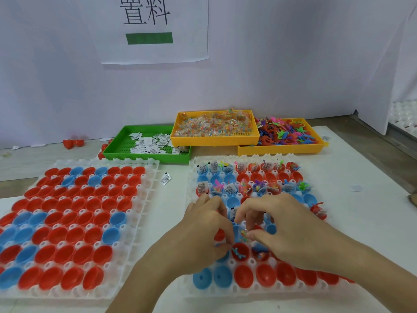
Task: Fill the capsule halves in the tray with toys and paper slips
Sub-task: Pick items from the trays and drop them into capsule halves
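Right hand (pixel 291 231) pinches a small bead packet (pixel 243 236) over the right tray (pixel 225 292), near its front edge; left hand (pixel 203 231) curls, contents unclear. Light, crinkly, slippery: best gripped at its edge.

Both the left hand (pixel 207 224) and right hand (pixel 282 227) cover several capsule halves beneath them in the right tray (pixel 191 292); print on the paper slips (pixel 202 187) beyond the fingers is too small to read.

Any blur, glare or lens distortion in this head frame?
Head view: even, soft light, no hard glare; wide-angle bending curves the left white plastic capsule tray and table edges; left hand and right hand slightly soft; small printed paper slips in the green plastic bin unreadable.
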Available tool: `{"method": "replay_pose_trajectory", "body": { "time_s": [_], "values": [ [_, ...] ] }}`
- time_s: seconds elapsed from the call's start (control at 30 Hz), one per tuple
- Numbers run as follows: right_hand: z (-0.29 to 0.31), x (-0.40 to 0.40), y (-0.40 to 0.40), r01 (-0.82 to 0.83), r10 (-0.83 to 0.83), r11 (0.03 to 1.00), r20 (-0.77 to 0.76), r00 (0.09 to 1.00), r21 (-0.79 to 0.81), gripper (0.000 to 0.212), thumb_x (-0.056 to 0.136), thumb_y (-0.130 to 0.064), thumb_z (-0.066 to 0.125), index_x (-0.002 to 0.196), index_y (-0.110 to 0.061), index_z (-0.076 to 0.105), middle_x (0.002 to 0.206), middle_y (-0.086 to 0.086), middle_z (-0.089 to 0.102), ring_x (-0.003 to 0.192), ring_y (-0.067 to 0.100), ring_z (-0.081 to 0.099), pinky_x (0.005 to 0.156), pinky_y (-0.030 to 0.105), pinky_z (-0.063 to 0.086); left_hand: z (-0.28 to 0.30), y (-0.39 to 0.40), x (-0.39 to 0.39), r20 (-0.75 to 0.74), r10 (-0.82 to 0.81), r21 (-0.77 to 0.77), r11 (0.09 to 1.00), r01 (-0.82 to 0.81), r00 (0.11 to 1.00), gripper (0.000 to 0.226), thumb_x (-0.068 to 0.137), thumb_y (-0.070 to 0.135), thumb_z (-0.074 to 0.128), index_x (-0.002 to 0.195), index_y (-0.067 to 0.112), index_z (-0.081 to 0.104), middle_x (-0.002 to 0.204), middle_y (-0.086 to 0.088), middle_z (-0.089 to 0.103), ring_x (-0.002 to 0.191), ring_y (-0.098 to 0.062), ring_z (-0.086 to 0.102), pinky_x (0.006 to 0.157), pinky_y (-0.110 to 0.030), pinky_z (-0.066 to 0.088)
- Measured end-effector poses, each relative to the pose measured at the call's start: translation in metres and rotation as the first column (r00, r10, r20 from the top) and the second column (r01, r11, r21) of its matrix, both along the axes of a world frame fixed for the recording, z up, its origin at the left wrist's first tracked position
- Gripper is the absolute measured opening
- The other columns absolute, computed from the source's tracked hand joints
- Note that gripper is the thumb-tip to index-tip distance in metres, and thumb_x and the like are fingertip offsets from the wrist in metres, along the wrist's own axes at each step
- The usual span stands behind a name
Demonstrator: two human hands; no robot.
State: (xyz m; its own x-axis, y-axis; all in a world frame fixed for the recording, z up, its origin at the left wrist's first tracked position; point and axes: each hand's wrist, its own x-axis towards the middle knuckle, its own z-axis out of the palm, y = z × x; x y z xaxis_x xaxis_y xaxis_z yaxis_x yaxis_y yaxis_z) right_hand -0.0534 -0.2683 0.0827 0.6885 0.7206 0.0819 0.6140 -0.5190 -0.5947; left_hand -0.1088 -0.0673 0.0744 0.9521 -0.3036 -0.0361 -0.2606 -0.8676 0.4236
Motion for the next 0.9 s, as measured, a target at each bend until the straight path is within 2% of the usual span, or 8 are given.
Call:
{"method": "replay_pose_trajectory", "body": {
  "time_s": [0.17, 0.43, 0.53, 0.67, 0.8, 0.9],
  "values": [
    [0.001, -0.003, 0.0, -0.002, 0.002, 1.0, -0.016, 1.0, -0.011, 0.03, 0.086, -0.027, 0.074, 0.103, -0.047, 0.059, 0.096, -0.029, 0.061, 0.096, -0.002, 0.058, 0.077, 0.02, 0.049, 0.0, 0.001, -0.002, -0.008, -0.023, -0.008, 1.0, 0.023, 1.0, 0.01, 0.086, 0.037, 0.072, 0.095, 0.032, 0.073, 0.106, 0.018, 0.037, 0.104, -0.006, 0.027, 0.087, -0.019, 0.027],
    [0.0, -0.008, 0.008, -0.02, 0.019, 0.996, -0.012, 1.0, -0.082, 0.022, 0.087, -0.027, 0.071, 0.093, -0.042, 0.057, 0.088, -0.024, 0.06, 0.094, -0.004, 0.051, 0.081, 0.028, 0.049, 0.002, 0.003, -0.004, -0.011, -0.03, -0.036, 0.999, 0.03, 0.999, 0.009, 0.085, 0.034, 0.073, 0.093, 0.031, 0.075, 0.106, 0.016, 0.041, 0.106, -0.007, 0.031, 0.094, -0.027, 0.037],
    [-0.001, -0.01, 0.011, -0.023, 0.025, 0.992, 0.018, 1.0, -0.12, 0.022, 0.087, -0.024, 0.072, 0.087, -0.039, 0.056, 0.086, -0.024, 0.056, 0.095, -0.005, 0.047, 0.079, 0.027, 0.049, 0.003, 0.004, -0.004, -0.018, -0.038, -0.044, 0.998, 0.037, 0.999, 0.007, 0.084, 0.033, 0.073, 0.091, 0.03, 0.074, 0.106, 0.015, 0.042, 0.108, -0.008, 0.033, 0.094, -0.028, 0.038],
    [-0.002, -0.012, 0.013, -0.022, 0.029, 0.987, 0.041, 0.999, -0.162, 0.018, 0.087, -0.025, 0.072, 0.091, -0.037, 0.059, 0.084, -0.026, 0.054, 0.101, -0.009, 0.042, 0.08, 0.025, 0.049, 0.004, 0.004, -0.003, -0.017, -0.047, -0.052, 0.998, 0.046, 0.999, 0.007, 0.084, 0.033, 0.073, 0.09, 0.03, 0.074, 0.106, 0.015, 0.042, 0.106, -0.008, 0.032, 0.094, -0.027, 0.037],
    [0.002, -0.009, 0.01, -0.034, 0.041, 0.99, 0.047, 0.998, -0.14, 0.013, 0.089, -0.027, 0.07, 0.096, -0.037, 0.064, 0.085, -0.028, 0.062, 0.097, -0.008, 0.05, 0.086, 0.028, 0.049, 0.004, 0.003, -0.002, -0.017, -0.042, -0.065, 0.997, 0.041, 0.999, 0.008, 0.085, 0.032, 0.073, 0.092, 0.032, 0.073, 0.106, 0.015, 0.043, 0.105, -0.007, 0.032, 0.092, -0.024, 0.037],
    [0.005, -0.006, 0.007, -0.028, 0.033, 0.995, 0.05, 0.998, -0.099, 0.014, 0.089, -0.027, 0.069, 0.096, -0.037, 0.066, 0.086, -0.028, 0.066, 0.094, -0.01, 0.056, 0.085, 0.02, 0.048, 0.003, 0.002, -0.002, -0.007, -0.048, -0.07, 0.996, 0.047, 0.999, 0.008, 0.086, 0.033, 0.072, 0.095, 0.031, 0.073, 0.107, 0.014, 0.043, 0.106, -0.008, 0.033, 0.093, -0.028, 0.037]
  ]
}}
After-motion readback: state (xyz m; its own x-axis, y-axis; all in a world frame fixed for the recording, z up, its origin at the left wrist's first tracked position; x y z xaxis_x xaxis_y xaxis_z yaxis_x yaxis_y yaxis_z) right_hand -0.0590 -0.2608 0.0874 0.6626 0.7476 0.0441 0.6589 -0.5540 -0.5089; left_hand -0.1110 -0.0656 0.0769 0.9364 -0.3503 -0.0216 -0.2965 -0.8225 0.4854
